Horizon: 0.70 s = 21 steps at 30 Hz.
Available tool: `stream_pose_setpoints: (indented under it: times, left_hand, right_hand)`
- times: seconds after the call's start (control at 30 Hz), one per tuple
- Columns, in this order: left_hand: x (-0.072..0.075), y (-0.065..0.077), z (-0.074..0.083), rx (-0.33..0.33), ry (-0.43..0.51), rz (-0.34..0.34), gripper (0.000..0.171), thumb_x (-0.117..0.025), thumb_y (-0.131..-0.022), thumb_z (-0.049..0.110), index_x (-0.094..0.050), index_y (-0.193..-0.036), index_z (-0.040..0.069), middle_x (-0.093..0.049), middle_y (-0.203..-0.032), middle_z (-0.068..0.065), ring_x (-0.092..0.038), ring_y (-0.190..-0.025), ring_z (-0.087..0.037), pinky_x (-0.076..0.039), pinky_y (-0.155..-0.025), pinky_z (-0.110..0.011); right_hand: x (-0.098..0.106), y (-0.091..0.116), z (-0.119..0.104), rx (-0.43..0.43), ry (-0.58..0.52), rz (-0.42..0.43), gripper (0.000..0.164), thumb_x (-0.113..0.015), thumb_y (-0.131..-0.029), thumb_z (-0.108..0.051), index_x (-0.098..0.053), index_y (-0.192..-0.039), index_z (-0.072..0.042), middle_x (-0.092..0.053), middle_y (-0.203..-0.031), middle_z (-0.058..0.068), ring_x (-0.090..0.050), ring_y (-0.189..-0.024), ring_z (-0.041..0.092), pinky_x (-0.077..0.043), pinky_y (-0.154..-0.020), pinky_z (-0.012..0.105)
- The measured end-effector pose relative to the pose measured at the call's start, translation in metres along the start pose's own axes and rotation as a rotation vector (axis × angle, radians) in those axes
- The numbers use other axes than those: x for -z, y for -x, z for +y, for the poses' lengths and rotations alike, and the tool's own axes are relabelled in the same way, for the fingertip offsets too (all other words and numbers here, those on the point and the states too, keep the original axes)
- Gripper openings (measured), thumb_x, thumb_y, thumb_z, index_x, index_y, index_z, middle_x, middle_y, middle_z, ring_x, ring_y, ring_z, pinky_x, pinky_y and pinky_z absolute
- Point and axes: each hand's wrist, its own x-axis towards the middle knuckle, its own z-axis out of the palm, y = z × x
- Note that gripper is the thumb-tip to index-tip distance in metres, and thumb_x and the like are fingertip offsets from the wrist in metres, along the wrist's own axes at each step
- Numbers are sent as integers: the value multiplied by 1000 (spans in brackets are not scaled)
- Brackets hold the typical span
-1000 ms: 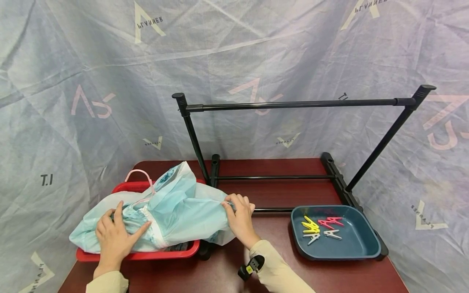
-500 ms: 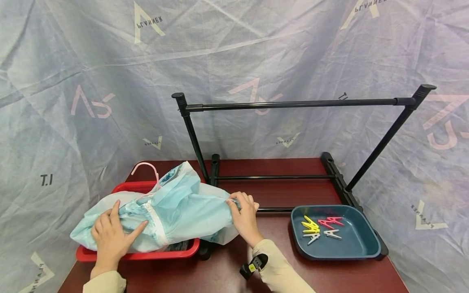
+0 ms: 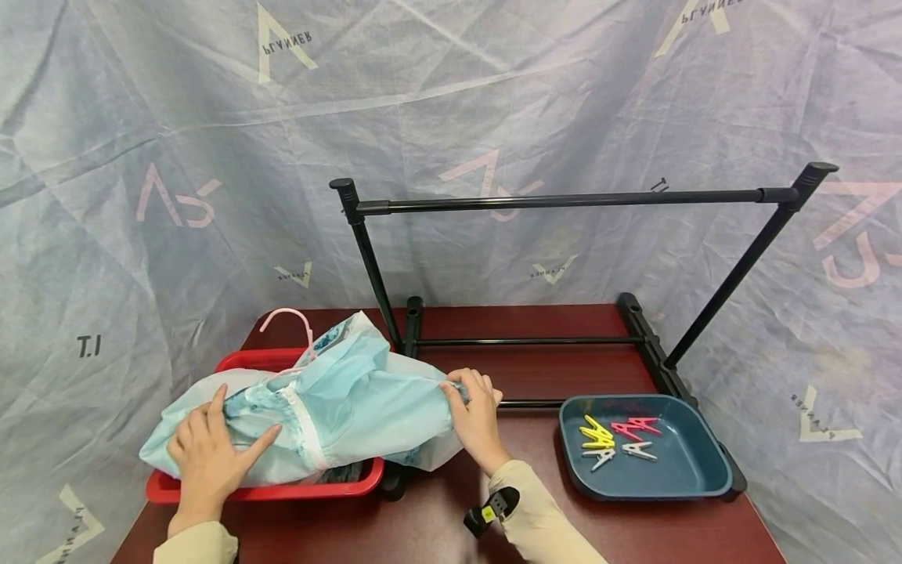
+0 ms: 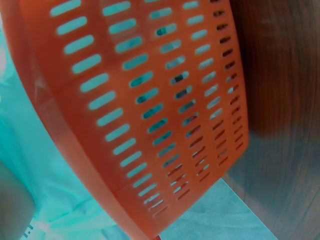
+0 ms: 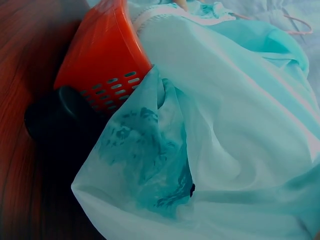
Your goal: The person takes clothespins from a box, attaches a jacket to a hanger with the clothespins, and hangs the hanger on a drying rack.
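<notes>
A light-blue, thin garment point(image 3: 366, 407) with a white band lies bunched across a red basket point(image 3: 310, 491). The pink hook of a clothes hanger point(image 3: 289, 311) sticks up behind it. My left hand point(image 3: 204, 458) rests on the garment's left part with fingers and thumb spread. At the right end, my right hand point(image 3: 479, 415) pinches the garment's edge between thumb and fingers. In the left wrist view the slotted basket wall point(image 4: 125, 105) fills the middle. The right wrist view shows the garment's loose patterned corner point(image 5: 145, 155) hanging beside the basket.
A black rack point(image 3: 564, 201) stands behind on the dark red table point(image 3: 514, 501). To the right, a blue-grey tray point(image 3: 676, 486) holds yellow clothespins point(image 3: 597, 433), pink clothespins point(image 3: 636, 427) and white clothespins point(image 3: 639, 451). A grey printed cloth point(image 3: 211, 235) hangs around the table.
The pink hook has risen and shifted right. My right hand has moved slightly right, drawing the garment's end along, while my left hand has slid a little left.
</notes>
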Motion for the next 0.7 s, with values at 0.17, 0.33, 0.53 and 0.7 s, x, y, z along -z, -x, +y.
stream_pose_setpoints:
  times: [0.17, 0.33, 0.53, 0.7]
  left_hand:
    - [1, -1, 0, 11, -10, -8, 114, -79, -65, 60, -32, -151, 3, -39, -120, -32, -35, -109, -53, -23, -78, -65]
    - [3, -1, 0, 22, -7, -25, 118, -82, -62, 61, -30, -152, 5, -39, -121, -31, -34, -110, -52, -22, -79, -65]
    - [4, -1, -2, 14, -14, -10, 121, -82, -58, 63, -32, -152, 5, -39, -120, -31, -34, -106, -52, -22, -78, -64]
    - [5, -1, -5, 20, -17, -13, 121, -84, -58, 61, -31, -152, 5, -38, -119, -31, -34, -107, -52, -22, -75, -63]
  right_hand:
    - [1, 0, 3, -7, -14, 10, 5, -65, -96, -20, -63, -97, -15, -60, -88, -4, -43, -82, 16, -21, -85, 43]
    - [2, 0, 7, -7, -17, 19, 5, -65, -95, -20, -64, -97, -15, -61, -89, -4, -44, -83, 16, -22, -85, 43]
    - [3, 0, 9, -2, -29, 30, 8, -64, -96, -22, -64, -97, -14, -62, -90, -2, -46, -84, 18, -22, -84, 44]
    - [3, 0, 11, -1, -37, 44, 9, -65, -95, -22, -64, -97, -13, -63, -90, -2, -47, -85, 19, -23, -84, 46]
